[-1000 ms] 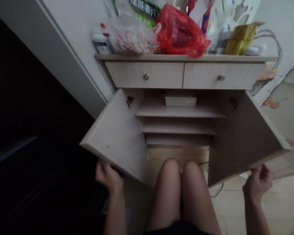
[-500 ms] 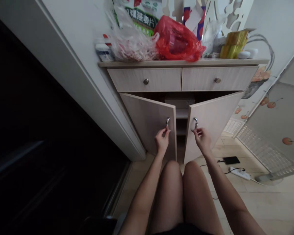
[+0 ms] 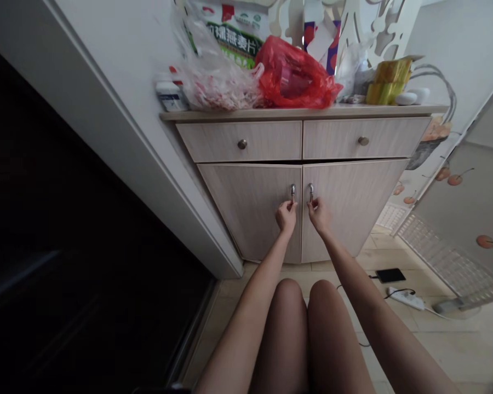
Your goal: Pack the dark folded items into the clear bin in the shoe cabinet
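Straight ahead stands a pale wood-grain cabinet with a left door (image 3: pixel 254 213) and a right door (image 3: pixel 345 213), their inner edges almost together. A thin dark gap shows along the top of both doors. My left hand (image 3: pixel 286 217) pinches the lower end of the left door handle (image 3: pixel 293 191), a small curved metal pull. The matching right door handle (image 3: pixel 311 190) is pinched at its lower end by my right hand (image 3: pixel 319 215). The inside of the cabinet is hidden behind the doors.
Two drawers with round knobs (image 3: pixel 242 144) sit above the doors. On the cabinet top lie a red plastic bag (image 3: pixel 296 76), a clear bag (image 3: pixel 222 85) and gold tape rolls (image 3: pixel 388 82). A power strip (image 3: pixel 406 298) and a phone-like device (image 3: pixel 390 275) lie on the floor at right.
Both doors have swung inward from partly open to nearly closed, with my hands moving forward and closer together on the handles. The shelves inside no longer show.
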Tool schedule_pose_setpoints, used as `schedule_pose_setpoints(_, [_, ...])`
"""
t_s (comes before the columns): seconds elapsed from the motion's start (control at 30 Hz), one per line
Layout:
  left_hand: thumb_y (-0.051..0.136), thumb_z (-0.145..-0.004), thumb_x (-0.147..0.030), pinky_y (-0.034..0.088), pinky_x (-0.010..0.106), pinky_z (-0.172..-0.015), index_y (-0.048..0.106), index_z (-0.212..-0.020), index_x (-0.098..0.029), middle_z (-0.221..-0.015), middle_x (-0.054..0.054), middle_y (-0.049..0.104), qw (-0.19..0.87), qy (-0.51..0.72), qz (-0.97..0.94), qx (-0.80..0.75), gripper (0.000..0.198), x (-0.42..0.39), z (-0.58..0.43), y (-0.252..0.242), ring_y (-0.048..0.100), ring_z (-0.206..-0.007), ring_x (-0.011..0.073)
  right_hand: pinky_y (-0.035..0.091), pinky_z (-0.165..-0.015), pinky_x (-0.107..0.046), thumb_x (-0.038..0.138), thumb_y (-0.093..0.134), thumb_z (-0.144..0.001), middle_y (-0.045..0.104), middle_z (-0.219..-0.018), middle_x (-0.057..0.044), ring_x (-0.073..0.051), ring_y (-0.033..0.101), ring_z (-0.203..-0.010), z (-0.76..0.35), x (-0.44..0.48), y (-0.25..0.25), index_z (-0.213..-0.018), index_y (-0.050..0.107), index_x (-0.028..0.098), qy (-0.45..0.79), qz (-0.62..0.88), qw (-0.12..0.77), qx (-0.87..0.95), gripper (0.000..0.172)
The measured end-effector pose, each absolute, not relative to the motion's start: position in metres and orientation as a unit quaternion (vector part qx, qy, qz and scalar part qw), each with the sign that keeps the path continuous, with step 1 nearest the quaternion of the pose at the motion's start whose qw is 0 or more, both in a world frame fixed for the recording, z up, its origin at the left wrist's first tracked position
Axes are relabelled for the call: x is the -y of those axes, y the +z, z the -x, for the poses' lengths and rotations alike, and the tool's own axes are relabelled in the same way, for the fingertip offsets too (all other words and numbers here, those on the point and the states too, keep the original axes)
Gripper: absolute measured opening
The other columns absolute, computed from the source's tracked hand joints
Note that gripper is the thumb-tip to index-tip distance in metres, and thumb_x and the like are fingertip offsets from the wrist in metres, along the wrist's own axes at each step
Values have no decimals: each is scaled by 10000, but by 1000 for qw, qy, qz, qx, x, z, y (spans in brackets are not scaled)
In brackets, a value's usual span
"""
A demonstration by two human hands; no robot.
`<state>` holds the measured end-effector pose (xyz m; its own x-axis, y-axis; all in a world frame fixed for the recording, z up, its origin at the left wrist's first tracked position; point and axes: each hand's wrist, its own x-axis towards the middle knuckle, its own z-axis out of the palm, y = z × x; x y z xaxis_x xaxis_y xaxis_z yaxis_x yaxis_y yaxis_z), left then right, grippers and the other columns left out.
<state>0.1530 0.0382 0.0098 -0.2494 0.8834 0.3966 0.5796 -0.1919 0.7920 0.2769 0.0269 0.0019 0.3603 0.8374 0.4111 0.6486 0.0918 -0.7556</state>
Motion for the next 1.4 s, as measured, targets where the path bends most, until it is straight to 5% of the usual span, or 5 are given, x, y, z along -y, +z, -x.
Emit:
schedule_pose_setpoints(0.9, [734, -850, -164, 509, 318, -877, 742, -1016, -137, -967, 121, 768, 267, 500, -569, -595, 169, -72, -158, 29, 717, -937, 215, 417, -679, -291, 347, 604, -908, 682, -813, -72, -209, 623, -740, -279, -60, 21, -1092, 642, 157, 196, 663, 478, 542, 268])
schedule_pose_setpoints(1.03, [748, -858, -182, 496, 275, -776, 612, -1346, -133, -782, 32, 704, 319, 512, -556, -572, 509, -50, -131, 43, 673, -739, 151, 338, -574, -262, 385, 697, -818, 476, -570, 72, -159, 484, -570, -295, -32, 36, -1382, 553, 105, 279, 601, 533, 526, 647])
schedule_pose_setpoints(1.17, [779, -836, -197, 411, 220, -628, 279, -1612, -245, -597, -116, 504, 592, 508, -512, -360, 924, -10, -93, 57, 486, -508, 71, 221, -493, -228, 343, 719, -768, 277, -519, 158, -92, 246, -453, -320, 13, 55, -1613, 301, 255, 490, 384, 585, 519, 946])
schedule_pose_setpoints(1.27, [732, -879, -215, 338, 213, -557, 308, -1601, -322, -565, -134, 374, 701, 525, -445, -188, 844, 18, -81, 66, 334, -440, 54, 163, -469, -220, 249, 729, -754, 201, -509, 168, -77, 138, -436, -333, 40, 68, -1625, 218, 384, 598, 238, 592, 485, 1019])
schedule_pose_setpoints(1.4, [588, -984, -265, 289, 234, -518, 452, -1525, -351, -563, -111, 255, 692, 616, -359, -111, 564, 36, -91, 65, 223, -435, 81, 108, -449, -228, 192, 712, -768, 139, -510, 160, -72, 53, -429, -335, 50, 68, -1571, 315, 444, 640, 133, 615, 441, 930])
